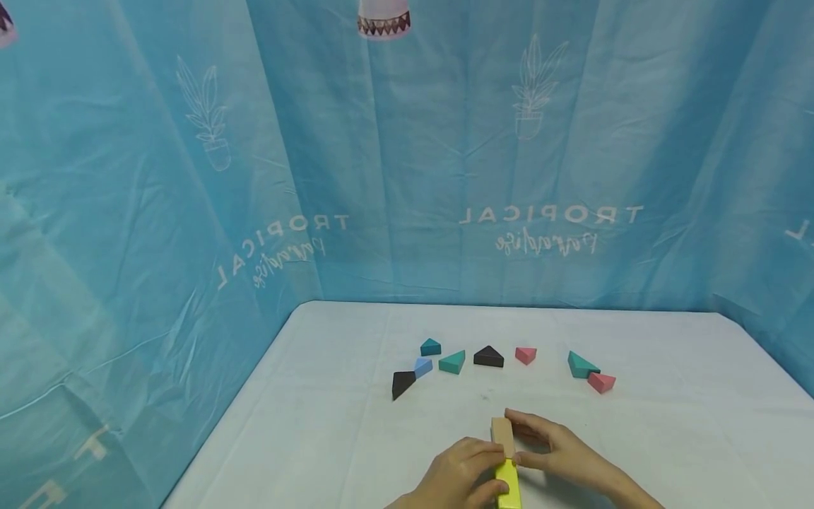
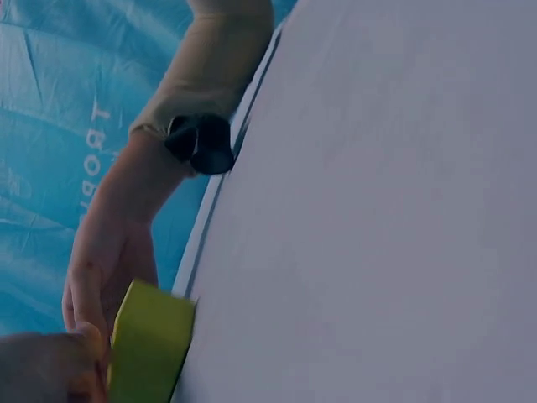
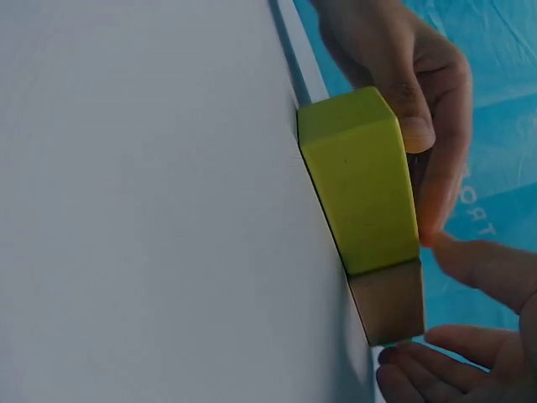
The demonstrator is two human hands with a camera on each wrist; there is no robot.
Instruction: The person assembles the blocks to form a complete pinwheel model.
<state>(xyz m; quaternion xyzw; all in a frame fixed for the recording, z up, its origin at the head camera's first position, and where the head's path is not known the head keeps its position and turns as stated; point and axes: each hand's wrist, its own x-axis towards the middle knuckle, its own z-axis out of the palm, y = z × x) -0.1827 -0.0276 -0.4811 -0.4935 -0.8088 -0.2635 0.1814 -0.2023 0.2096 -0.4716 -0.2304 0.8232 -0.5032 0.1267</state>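
Observation:
A yellow block point(image 1: 508, 483) and a plain wooden block point(image 1: 502, 435) lie end to end on the white table, forming one straight bar. On the left side, my left hand point(image 1: 459, 475) holds the yellow block, its thumb near the close end and its fingertips by the joint. My right hand point(image 1: 562, 452) is at the wooden block, with the thumb by the joint and the fingers round the far end. The right wrist view shows the yellow block point(image 3: 365, 189) touching the wooden block point(image 3: 390, 302). In the left wrist view, the wooden block is hidden.
Several small triangular blocks lie farther back: black point(image 1: 488, 356), green point(image 1: 453, 362), teal point(image 1: 430, 347), light blue point(image 1: 423, 366) and pink point(image 1: 525, 355). Another black triangle point(image 1: 403, 384) is at left; a green one point(image 1: 581, 365) touches a pink one point(image 1: 601, 382) at right. A blue curtain point(image 1: 407, 141) hangs behind the table.

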